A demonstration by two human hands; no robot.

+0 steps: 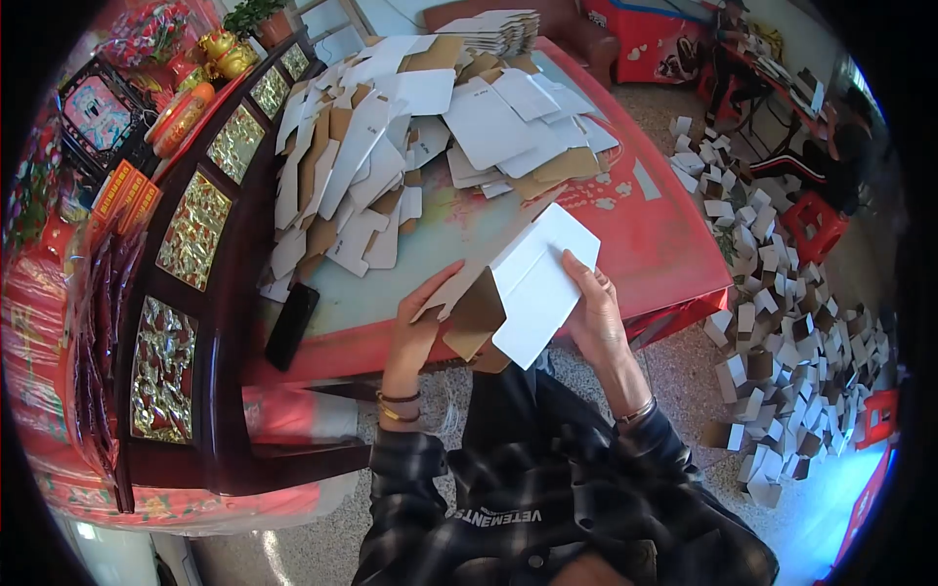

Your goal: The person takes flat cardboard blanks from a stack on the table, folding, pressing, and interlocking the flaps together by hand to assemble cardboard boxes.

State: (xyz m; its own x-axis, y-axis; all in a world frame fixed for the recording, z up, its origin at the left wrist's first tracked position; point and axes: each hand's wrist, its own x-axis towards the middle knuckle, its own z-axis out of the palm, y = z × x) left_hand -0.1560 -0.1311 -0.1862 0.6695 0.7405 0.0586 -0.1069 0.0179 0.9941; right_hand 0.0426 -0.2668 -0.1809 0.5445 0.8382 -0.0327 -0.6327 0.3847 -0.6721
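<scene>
A partly opened cardboard box (pixel 549 272), white outside and brown inside, is held above my lap at the table's near edge. My right hand (pixel 596 313) grips its right side, thumb on the white face and fingers mostly behind. At the other side, my left hand (pixel 420 314) is closed on a side flap, and some of its fingers are hidden. Beyond the box, a heap of flat white and brown carton blanks (pixel 493 122) lies on the table (pixel 664 220).
A black phone (pixel 292 326) lies at the table's left edge. Dark carved furniture with gold panels (pixel 195 230) borders the left. Many folded boxes (pixel 772 342) cover the floor at right, near a red stool (pixel 815 227). Other people (pixel 842 146) sit at the back right.
</scene>
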